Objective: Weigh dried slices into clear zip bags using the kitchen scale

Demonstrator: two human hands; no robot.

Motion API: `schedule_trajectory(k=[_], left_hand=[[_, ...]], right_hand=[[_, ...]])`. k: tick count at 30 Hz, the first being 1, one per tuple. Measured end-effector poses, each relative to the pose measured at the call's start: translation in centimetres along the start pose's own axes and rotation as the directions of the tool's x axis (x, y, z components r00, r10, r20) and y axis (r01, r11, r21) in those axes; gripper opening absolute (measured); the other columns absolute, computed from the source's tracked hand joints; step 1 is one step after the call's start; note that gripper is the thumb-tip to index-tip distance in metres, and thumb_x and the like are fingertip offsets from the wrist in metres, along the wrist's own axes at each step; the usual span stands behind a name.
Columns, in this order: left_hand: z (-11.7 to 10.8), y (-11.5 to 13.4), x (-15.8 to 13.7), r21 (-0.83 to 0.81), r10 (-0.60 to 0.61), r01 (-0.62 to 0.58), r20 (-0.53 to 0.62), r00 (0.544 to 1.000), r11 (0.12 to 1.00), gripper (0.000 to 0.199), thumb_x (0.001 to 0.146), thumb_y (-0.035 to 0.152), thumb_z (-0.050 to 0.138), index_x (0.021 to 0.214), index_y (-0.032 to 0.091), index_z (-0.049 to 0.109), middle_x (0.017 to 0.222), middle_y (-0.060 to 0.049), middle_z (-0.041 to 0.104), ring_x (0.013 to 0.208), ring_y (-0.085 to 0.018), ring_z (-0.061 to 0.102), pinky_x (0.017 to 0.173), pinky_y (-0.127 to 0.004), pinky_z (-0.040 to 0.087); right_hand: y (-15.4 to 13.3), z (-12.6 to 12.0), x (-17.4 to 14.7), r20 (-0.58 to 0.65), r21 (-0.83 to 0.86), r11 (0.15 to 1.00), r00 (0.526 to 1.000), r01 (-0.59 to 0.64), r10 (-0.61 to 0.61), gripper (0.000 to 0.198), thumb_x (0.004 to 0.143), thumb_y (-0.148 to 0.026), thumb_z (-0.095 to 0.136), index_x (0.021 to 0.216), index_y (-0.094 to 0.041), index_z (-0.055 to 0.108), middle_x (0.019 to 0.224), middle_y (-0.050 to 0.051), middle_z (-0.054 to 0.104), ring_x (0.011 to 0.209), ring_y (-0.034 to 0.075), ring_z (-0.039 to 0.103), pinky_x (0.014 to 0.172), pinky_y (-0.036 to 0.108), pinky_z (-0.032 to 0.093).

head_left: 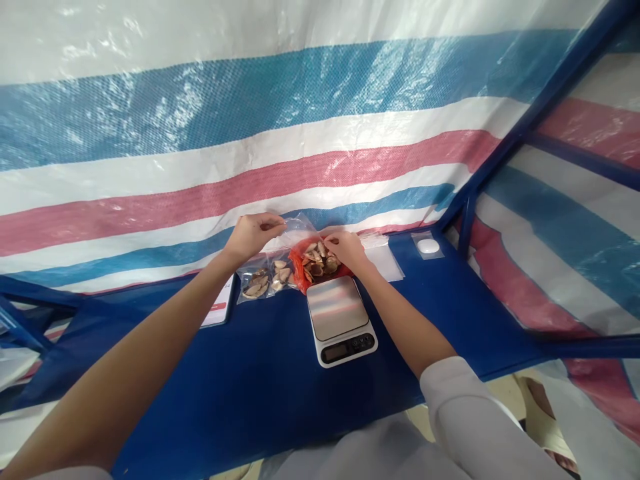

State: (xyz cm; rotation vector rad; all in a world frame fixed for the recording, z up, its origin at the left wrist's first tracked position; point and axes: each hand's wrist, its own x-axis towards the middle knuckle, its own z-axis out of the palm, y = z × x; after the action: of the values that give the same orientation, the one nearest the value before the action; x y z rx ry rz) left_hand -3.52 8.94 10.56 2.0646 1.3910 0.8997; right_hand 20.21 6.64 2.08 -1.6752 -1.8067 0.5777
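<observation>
My left hand (254, 235) pinches the edge of a clear plastic bag (299, 228) above the back of the table. Beside it, my right hand (345, 248) is closed at the fingertips, over the rim of an opened red bag (299, 267). What those fingertips hold I cannot make out. Inside the red bag lie brown and cream pieces (320, 261) that look like shells or dried mushroom slices. Two filled clear bags, one with brown pieces (257, 285) and one with paler pieces (283, 275), lie left of it. A white kitchen scale (341, 317) with a bare metal plate sits in front.
A phone (220, 303) lies partly under my left forearm. Flat clear bags (389, 260) rest behind my right forearm. Farther right is a white rounded object (428, 246) on clear plastic. Striped sheeting (240, 153) and blue frame bars (530, 120) border the blue table (260, 393).
</observation>
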Motion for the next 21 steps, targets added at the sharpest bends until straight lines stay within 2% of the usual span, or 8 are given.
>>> schedule_trajectory(k=[3, 6, 9, 14, 18, 21], left_hand=[[0.24, 0.26, 0.04, -0.007, 0.008, -0.008, 0.001, 1.0, 1.0, 0.039, 0.071, 0.059, 0.075, 0.082, 0.021, 0.077, 0.083, -0.006, 0.078, 0.073, -0.021, 0.069, 0.071, -0.031, 0.053], [0.33, 0.4, 0.09, 0.003, 0.015, -0.015, 0.0, 1.0, 1.0, 0.041, 0.075, 0.061, 0.071, 0.081, 0.021, 0.077, 0.077, -0.006, 0.076, 0.072, -0.021, 0.069, 0.07, -0.031, 0.053], [0.35, 0.29, 0.05, 0.016, 0.021, -0.021, 0.0, 1.0, 1.0, 0.042, 0.076, 0.061, 0.069, 0.081, 0.02, 0.077, 0.076, -0.006, 0.076, 0.071, -0.021, 0.068, 0.069, -0.03, 0.052], [0.32, 0.13, -0.07, 0.034, 0.027, -0.028, 0.045, 0.999, 0.999, 0.045, 0.075, 0.064, 0.071, 0.08, 0.02, 0.077, 0.076, -0.006, 0.077, 0.069, -0.021, 0.068, 0.066, -0.03, 0.051], [-0.11, 0.49, 0.05, 0.002, 0.024, -0.024, 0.013, 1.0, 1.0, 0.043, 0.074, 0.063, 0.072, 0.083, 0.022, 0.078, 0.078, -0.005, 0.077, 0.073, -0.022, 0.07, 0.069, -0.031, 0.054], [-0.52, 0.87, 0.01, -0.034, 0.013, -0.013, 0.003, 1.0, 0.999, 0.039, 0.074, 0.06, 0.074, 0.081, 0.022, 0.077, 0.078, -0.005, 0.077, 0.074, -0.023, 0.071, 0.07, -0.032, 0.056]], right_hand=[[-0.09, 0.29, 0.11, -0.037, 0.089, 0.996, 0.999, 0.018, -0.015, 0.023, 0.09, -0.024, 0.059, 0.08, -0.025, 0.079, 0.083, 0.002, 0.078, 0.083, 0.02, 0.07, 0.077, 0.028, 0.049], [0.01, 0.46, 0.23, -0.071, 0.139, 0.989, 0.997, 0.053, -0.043, 0.022, 0.091, -0.025, 0.058, 0.085, -0.024, 0.079, 0.086, 0.001, 0.079, 0.083, 0.019, 0.071, 0.082, 0.028, 0.05], [0.32, 0.6, 0.28, -0.063, 0.124, 0.992, 0.998, 0.02, -0.012, 0.021, 0.091, -0.025, 0.059, 0.088, -0.025, 0.08, 0.086, 0.002, 0.079, 0.085, 0.019, 0.071, 0.084, 0.028, 0.051], [0.66, 0.63, 0.09, -0.032, 0.061, 0.998, 0.999, 0.014, -0.012, 0.019, 0.088, -0.026, 0.063, 0.081, -0.026, 0.08, 0.087, 0.003, 0.079, 0.087, 0.023, 0.072, 0.083, 0.031, 0.052], [0.48, 0.19, 0.07, -0.041, 0.239, 0.971, 0.999, 0.032, -0.023, 0.019, 0.088, -0.023, 0.061, 0.085, -0.024, 0.08, 0.093, 0.002, 0.08, 0.09, 0.021, 0.073, 0.085, 0.03, 0.054], [0.33, -0.05, 0.1, -0.042, 0.429, 0.903, 0.999, 0.0, 0.02, 0.018, 0.086, -0.025, 0.062, 0.089, -0.024, 0.08, 0.099, 0.0, 0.08, 0.091, 0.019, 0.073, 0.08, 0.028, 0.057]])
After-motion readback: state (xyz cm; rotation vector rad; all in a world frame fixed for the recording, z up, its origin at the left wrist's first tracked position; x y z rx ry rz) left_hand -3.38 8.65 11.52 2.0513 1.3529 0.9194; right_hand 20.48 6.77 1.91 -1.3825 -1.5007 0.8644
